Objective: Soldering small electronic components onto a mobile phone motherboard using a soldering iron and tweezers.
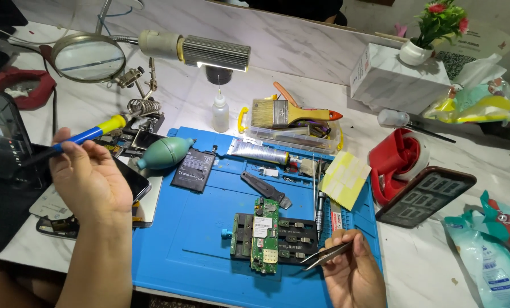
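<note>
My left hand (pixel 86 177) is raised at the left, gripping a soldering iron (pixel 89 134) with a blue and yellow handle that points up and right toward its coil stand (pixel 142 106). Low at the right, my right hand (pixel 352 268) holds metal tweezers (pixel 325 254) whose tips point left at a black clamp holder (pixel 292 239). A green circuit board (pixel 264 235) sits clamped upright in that holder on the blue work mat (pixel 192 239).
On the mat lie a teal air blower (pixel 165 152), a phone battery (pixel 193 169), a glue tube (pixel 258 151), a pry tool (pixel 266 190) and yellow notes (pixel 344 178). A lamp (pixel 215 52), magnifier (pixel 88 57), brush (pixel 292 112), phone (pixel 426 195) and tape dispenser (pixel 397 159) surround it.
</note>
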